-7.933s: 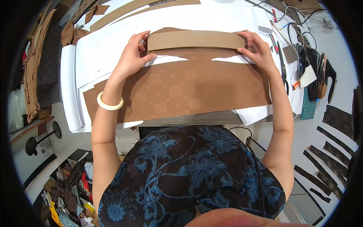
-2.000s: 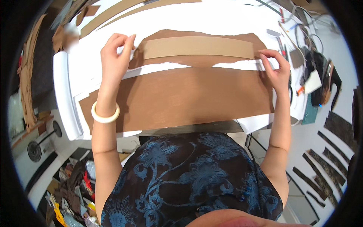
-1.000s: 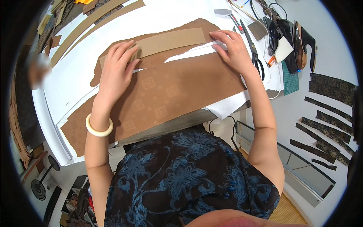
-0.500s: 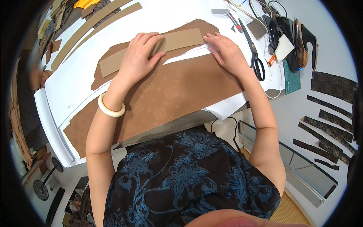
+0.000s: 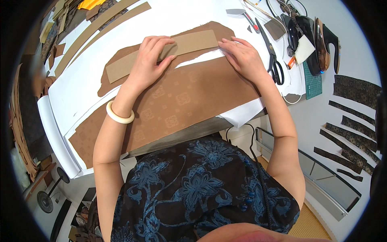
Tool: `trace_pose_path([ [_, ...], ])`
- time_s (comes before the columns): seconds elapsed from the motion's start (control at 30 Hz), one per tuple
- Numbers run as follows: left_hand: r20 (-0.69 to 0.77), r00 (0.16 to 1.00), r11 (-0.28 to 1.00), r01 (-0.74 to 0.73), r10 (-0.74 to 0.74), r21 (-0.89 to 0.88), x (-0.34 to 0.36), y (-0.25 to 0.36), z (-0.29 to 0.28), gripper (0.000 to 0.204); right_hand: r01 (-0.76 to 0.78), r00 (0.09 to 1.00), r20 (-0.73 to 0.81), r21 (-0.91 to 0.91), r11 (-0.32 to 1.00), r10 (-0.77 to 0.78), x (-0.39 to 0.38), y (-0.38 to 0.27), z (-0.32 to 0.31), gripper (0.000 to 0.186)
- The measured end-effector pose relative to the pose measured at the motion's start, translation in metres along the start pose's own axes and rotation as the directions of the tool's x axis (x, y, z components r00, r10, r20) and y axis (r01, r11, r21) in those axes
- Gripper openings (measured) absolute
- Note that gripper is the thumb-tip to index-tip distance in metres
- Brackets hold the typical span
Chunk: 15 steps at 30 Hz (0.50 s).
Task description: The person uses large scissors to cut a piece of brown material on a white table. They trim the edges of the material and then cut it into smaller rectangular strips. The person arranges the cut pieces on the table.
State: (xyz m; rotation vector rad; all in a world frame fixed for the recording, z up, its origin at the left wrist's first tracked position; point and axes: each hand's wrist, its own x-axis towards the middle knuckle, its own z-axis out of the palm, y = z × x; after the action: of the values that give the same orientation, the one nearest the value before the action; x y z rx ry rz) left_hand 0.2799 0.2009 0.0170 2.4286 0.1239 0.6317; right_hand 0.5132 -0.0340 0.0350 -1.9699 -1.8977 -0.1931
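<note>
A tan cardboard strip [image 5: 195,42] lies slantwise on an irregular brown fabric piece [image 5: 221,30]. My left hand [image 5: 151,62] rests over the middle of the strip, thumb apart from its bent fingers. At the strip's right end, my right hand [image 5: 245,57] touches the edge with its fingertips, fingers loosely spread. Neither hand is closed around anything. Nearer to me, a larger brown fabric panel [image 5: 189,101] with a faint square motif lies under my forearms. White paper [image 5: 86,94] spreads beneath both fabrics. A cream bangle [image 5: 120,113] circles my left wrist.
Right of my right hand lie black shears [image 5: 276,70], a scraper-like blade [image 5: 238,13], an iron [image 5: 322,50] and cables. A green cutting mat [image 5: 313,84] sits at the table's right edge. Long cardboard strips [image 5: 86,32] lie far left; a white roll [image 5: 53,131] is at left.
My right hand has shifted very slightly right, its fingers drawn a little closer at the strip's end. My left hand and the strip stay in place.
</note>
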Motion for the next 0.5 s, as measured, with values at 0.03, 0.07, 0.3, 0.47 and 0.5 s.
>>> trace_pose_path([
  [0.03, 0.003, 1.000, 1.000, 0.004, -0.004, 0.001, -0.0002, 0.0002, -0.0005, 0.036, 0.004, 1.000, -0.003, 0.006, 1.000, -0.004, 0.0002, 0.0004, 0.0008, 0.023],
  [0.07, 0.005, 1.000, 1.000, 0.004, -0.004, 0.000, -0.0001, 0.0004, -0.0006, 0.036, 0.006, 1.000, -0.005, -0.002, 1.000, -0.006, -0.0002, 0.0006, 0.0006, 0.023],
  [0.3, 0.006, 1.000, 1.000, 0.004, -0.004, 0.011, -0.0018, -0.0013, 0.0013, 0.034, 0.041, 0.999, -0.025, -0.037, 0.998, -0.042, -0.0011, 0.0007, -0.0003, 0.024],
  [0.47, 0.006, 1.000, 1.000, 0.010, -0.010, 0.010, -0.0028, -0.0017, 0.0023, 0.030, 0.097, 0.995, -0.003, -0.072, 0.993, -0.097, -0.0019, 0.0023, -0.0010, 0.026],
  [0.5, 0.015, 1.000, 1.000, 0.019, -0.019, 0.001, -0.0030, -0.0013, 0.0018, 0.028, 0.096, 0.995, -0.001, -0.076, 0.992, -0.096, -0.0022, 0.0029, -0.0006, 0.026],
])
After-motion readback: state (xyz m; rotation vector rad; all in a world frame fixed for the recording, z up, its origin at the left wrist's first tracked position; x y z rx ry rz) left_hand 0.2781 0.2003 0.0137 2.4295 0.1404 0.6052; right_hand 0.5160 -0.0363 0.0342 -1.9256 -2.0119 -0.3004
